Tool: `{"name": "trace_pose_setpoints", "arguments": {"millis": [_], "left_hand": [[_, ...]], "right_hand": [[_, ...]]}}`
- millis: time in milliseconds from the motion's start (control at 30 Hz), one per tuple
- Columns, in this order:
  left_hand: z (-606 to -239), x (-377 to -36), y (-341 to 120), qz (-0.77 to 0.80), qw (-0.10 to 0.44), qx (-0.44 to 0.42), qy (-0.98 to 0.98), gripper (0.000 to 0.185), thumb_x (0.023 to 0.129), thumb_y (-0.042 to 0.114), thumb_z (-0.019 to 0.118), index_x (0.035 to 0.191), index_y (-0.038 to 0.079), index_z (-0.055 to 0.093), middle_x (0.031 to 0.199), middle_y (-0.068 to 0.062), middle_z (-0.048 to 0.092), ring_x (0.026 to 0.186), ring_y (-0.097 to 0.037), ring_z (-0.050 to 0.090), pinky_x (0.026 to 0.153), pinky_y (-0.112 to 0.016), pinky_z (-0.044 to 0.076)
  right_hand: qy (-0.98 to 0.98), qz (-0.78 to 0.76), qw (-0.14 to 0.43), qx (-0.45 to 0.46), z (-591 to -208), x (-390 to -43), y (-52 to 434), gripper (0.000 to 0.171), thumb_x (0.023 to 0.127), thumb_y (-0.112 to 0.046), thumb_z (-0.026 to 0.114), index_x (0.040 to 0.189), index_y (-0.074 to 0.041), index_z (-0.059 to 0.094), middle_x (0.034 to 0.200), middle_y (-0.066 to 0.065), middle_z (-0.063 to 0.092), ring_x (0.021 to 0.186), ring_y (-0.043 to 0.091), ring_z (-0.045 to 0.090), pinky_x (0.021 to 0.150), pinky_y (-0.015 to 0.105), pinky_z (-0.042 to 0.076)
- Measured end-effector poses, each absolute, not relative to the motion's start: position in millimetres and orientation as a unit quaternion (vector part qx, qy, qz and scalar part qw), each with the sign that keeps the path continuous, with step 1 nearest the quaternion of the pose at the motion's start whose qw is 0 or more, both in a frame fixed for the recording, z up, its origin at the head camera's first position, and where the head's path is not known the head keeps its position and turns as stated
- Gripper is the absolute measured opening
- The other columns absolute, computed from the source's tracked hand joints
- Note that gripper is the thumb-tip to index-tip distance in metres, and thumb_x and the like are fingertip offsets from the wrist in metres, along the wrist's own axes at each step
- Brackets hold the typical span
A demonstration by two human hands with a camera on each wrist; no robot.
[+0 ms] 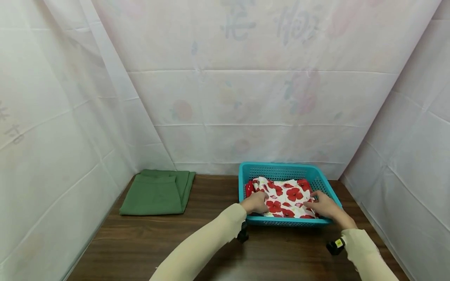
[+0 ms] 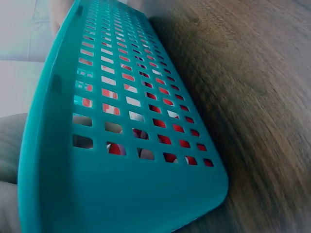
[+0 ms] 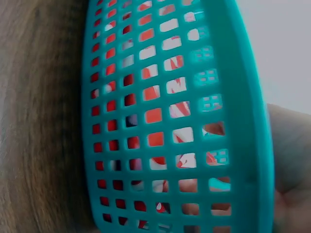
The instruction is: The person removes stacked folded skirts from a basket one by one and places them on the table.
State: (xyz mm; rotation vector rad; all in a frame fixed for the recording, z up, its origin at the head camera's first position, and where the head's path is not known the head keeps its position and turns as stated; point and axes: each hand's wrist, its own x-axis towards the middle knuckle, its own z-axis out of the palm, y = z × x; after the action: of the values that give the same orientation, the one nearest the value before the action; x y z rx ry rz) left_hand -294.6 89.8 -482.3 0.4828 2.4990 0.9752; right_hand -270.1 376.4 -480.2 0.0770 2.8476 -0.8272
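Observation:
A teal slotted basket (image 1: 288,222) stands on the wooden table, and a white cloth with red flowers (image 1: 286,195) lies inside it. My left hand (image 1: 254,202) reaches over the near rim and holds the cloth's left edge with curled fingers. At the right edge, my right hand (image 1: 320,203) pinches the cloth between thumb and fingers. The left wrist view shows the basket wall (image 2: 121,145) close up, red cloth behind its slots. In the right wrist view the basket wall (image 3: 160,121) fills the frame, with my right hand (image 3: 286,160) past the rim.
A folded green cloth (image 1: 158,192) lies at the table's back left. White sheeting hangs along the left, back and right sides. Dark wood table (image 1: 147,242) stretches between the green cloth and the basket and in front of them.

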Motion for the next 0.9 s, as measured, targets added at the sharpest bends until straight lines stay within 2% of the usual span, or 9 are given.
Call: {"name": "trace_pose_setpoints", "arguments": {"millis": [133,200,267,400,533,633,733,833,900], "left_hand": [[-486.0,-295.1,90.4,0.380,0.215,0.162,0.885,0.058,0.091,0.009,0.075,0.146,0.006,0.055,0.133,-0.012,0.063,0.091,-0.021,0.062,0.079,-0.036,0.057],[-487.8,-295.7,90.9,0.382,0.215,0.159,0.884,0.059,0.090,0.011,0.076,0.145,0.007,0.056,0.135,-0.011,0.063,0.100,-0.021,0.058,0.087,-0.040,0.057],[-489.2,-296.6,91.2,0.389,0.217,0.156,0.882,0.057,0.090,0.012,0.076,0.144,0.008,0.057,0.135,-0.012,0.062,0.103,-0.022,0.056,0.090,-0.042,0.056],[-492.4,-299.2,91.1,0.413,0.217,0.150,0.872,0.052,0.090,0.010,0.076,0.140,0.008,0.060,0.129,-0.012,0.063,0.091,-0.020,0.057,0.077,-0.035,0.055],[-495.9,-300.5,91.0,0.436,0.215,0.157,0.860,0.045,0.090,0.006,0.074,0.133,0.005,0.064,0.119,-0.011,0.064,0.068,-0.016,0.052,0.062,-0.027,0.047],[-496.9,-300.3,90.5,0.441,0.216,0.165,0.855,0.039,0.091,0.003,0.071,0.130,0.003,0.066,0.111,-0.009,0.064,0.056,-0.014,0.044,0.057,-0.027,0.042],[-496.6,-299.8,90.2,0.439,0.218,0.170,0.855,0.036,0.092,0.000,0.068,0.129,0.003,0.067,0.109,-0.007,0.064,0.052,-0.014,0.039,0.055,-0.028,0.039],[-495.9,-299.5,90.0,0.433,0.217,0.172,0.858,0.036,0.093,0.001,0.068,0.129,0.003,0.067,0.109,-0.007,0.063,0.052,-0.013,0.039,0.055,-0.028,0.039],[-495.8,-299.4,90.0,0.430,0.214,0.173,0.860,0.036,0.093,0.001,0.069,0.129,0.003,0.067,0.109,-0.008,0.063,0.053,-0.014,0.040,0.055,-0.027,0.039]], "right_hand": [[0.945,-0.300,0.121,0.050,-479.3,-269.9,375.6,0.060,0.096,-0.037,0.071,0.123,0.009,0.044,0.092,0.017,0.056,0.079,0.024,0.056,0.067,0.033,0.050],[0.945,-0.296,0.128,0.045,-479.6,-270.0,374.3,0.062,0.094,-0.040,0.073,0.123,0.008,0.044,0.099,0.018,0.056,0.088,0.027,0.055,0.072,0.036,0.052],[0.946,-0.297,0.124,0.021,-480.7,-271.3,373.1,0.065,0.094,-0.041,0.074,0.126,0.008,0.045,0.111,0.025,0.057,0.098,0.033,0.054,0.081,0.045,0.055],[0.944,-0.312,0.105,-0.014,-483.7,-275.8,371.4,0.061,0.094,-0.042,0.074,0.130,0.002,0.052,0.133,0.030,0.055,0.114,0.042,0.052,0.095,0.059,0.052],[0.938,-0.328,0.114,-0.003,-486.6,-278.5,372.2,0.062,0.094,-0.041,0.074,0.133,0.002,0.052,0.139,0.032,0.051,0.119,0.044,0.050,0.099,0.061,0.049],[0.939,-0.320,0.119,0.035,-486.8,-277.7,372.2,0.069,0.093,-0.037,0.075,0.133,0.009,0.044,0.135,0.035,0.049,0.115,0.043,0.050,0.098,0.058,0.050],[0.945,-0.297,0.119,0.064,-485.8,-276.2,370.7,0.064,0.094,-0.032,0.073,0.125,0.015,0.041,0.116,0.034,0.052,0.099,0.038,0.054,0.083,0.046,0.055],[0.952,-0.269,0.120,0.080,-483.0,-275.0,368.2,0.058,0.093,-0.029,0.072,0.117,0.014,0.041,0.101,0.026,0.052,0.088,0.033,0.054,0.070,0.036,0.051],[0.956,-0.251,0.124,0.084,-480.6,-274.3,367.2,0.057,0.093,-0.031,0.072,0.114,0.013,0.041,0.095,0.023,0.051,0.084,0.030,0.053,0.067,0.033,0.049]]}}
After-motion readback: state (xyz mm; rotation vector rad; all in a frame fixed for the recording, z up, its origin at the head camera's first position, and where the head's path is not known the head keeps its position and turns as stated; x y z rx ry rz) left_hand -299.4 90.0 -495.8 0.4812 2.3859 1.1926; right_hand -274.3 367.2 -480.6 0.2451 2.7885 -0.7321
